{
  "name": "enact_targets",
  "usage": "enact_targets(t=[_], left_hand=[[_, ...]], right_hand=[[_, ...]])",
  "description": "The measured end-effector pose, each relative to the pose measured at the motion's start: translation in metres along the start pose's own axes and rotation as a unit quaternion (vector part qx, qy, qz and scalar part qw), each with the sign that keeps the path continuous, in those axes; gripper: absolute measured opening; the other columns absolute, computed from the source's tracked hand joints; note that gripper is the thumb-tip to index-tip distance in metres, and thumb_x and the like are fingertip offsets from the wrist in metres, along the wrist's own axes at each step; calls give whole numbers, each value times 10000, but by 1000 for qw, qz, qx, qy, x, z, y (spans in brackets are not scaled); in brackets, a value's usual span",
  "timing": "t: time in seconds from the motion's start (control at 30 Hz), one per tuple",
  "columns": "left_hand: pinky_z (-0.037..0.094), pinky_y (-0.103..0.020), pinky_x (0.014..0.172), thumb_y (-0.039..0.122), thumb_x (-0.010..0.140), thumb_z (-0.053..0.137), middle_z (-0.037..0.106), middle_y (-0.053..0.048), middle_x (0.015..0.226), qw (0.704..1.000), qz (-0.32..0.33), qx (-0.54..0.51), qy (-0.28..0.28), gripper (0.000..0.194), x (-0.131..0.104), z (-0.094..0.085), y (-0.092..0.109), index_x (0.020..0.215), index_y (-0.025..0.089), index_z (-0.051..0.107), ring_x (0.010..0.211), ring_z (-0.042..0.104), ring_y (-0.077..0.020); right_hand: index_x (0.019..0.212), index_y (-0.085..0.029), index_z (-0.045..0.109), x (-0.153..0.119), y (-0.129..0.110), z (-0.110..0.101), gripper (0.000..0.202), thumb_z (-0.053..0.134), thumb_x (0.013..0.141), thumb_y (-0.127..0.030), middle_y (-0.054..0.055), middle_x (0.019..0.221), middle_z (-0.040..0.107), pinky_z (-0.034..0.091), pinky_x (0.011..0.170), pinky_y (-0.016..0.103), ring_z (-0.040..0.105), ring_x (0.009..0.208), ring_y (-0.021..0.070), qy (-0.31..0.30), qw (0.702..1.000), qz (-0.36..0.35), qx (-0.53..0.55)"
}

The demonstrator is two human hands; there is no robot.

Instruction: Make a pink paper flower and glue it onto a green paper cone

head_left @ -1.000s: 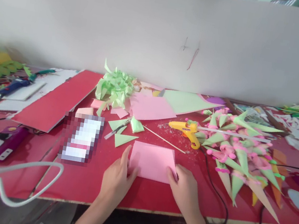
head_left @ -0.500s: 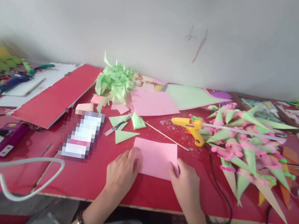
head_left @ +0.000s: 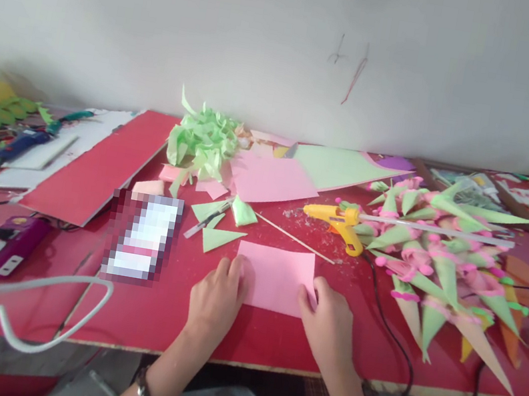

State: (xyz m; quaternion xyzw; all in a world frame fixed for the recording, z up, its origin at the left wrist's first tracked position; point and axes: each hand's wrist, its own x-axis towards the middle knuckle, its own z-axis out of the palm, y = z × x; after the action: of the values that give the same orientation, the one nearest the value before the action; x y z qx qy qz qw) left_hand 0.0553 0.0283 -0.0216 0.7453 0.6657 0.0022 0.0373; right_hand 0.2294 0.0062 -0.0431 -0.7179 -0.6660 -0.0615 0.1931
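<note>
A rectangular sheet of pink paper (head_left: 278, 280) lies close to the front of the red table (head_left: 142, 319). My left hand (head_left: 218, 295) grips its left edge, fingers curled. At the right edge, my right hand (head_left: 327, 310) pinches the sheet between thumb and fingers, and that side bends up slightly. Beyond the sheet are cut green paper triangles (head_left: 221, 241), a dark-handled cutting tool (head_left: 210, 221) and a thin wooden stick (head_left: 295, 238).
A yellow glue gun (head_left: 336, 222) rests right of centre, its black cord (head_left: 384, 313) trailing to the front edge. Pink and green paper cones (head_left: 445, 269) pile up at right. At left lie a phone with a blurred screen (head_left: 144, 235), a red board (head_left: 102, 164) and a white looped frame (head_left: 97, 305).
The view has shifted very slightly. Both hands keep hold of the pink sheet in nearly the same place.
</note>
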Motion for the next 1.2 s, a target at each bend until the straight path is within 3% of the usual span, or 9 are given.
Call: enact_targets(t=[0.27,0.87,0.97,1.03,1.13,1.2], left_hand=[[404,-240,418,274,849,353,570,-52,914,1000,4,17,-16,337,1,-1,1,1176,219,410,627,608,-183],[435,-243,441,248,868,319,566,-52,918,999,13,32,-18,353,2,-4,2,1210,213,398,643,600,-168],[477,-296,570,236,863,337,573,-81,965,996,67,63,15,363,3,-1,-1,1213,185,420,773,584,-197],[467,-345,730,216,864,337,547,-108,1100,986,136,85,53,374,4,0,-2,1227,179,421,930,545,-222],[346,-374,950,211,874,314,383,-84,1331,961,239,87,107,403,6,1,-1,1270,181,380,1193,364,-235],[258,-387,1020,262,877,314,294,-53,1388,952,268,81,121,415,6,0,2,1281,183,366,1276,231,-231]], right_hand=[[855,-163,464,-1,-1,0,115,412,776,-228,25,612,588,345,579,257,544,557,179,26,998,31,56],[815,-180,554,4,-4,-5,134,424,801,-152,34,677,662,311,686,274,593,612,173,-49,998,35,21],[830,-185,555,5,-5,-5,139,424,804,-146,24,654,657,303,687,276,584,591,168,-65,997,35,13],[832,-186,555,6,-5,-6,147,424,798,-127,22,645,655,298,683,276,579,578,164,-68,997,28,12],[830,-185,553,7,-5,-6,150,429,788,-112,26,650,658,294,679,278,584,576,164,-69,997,26,11],[838,-182,549,7,-6,-7,146,428,791,-114,30,658,661,296,688,283,595,594,172,-74,997,35,14]])
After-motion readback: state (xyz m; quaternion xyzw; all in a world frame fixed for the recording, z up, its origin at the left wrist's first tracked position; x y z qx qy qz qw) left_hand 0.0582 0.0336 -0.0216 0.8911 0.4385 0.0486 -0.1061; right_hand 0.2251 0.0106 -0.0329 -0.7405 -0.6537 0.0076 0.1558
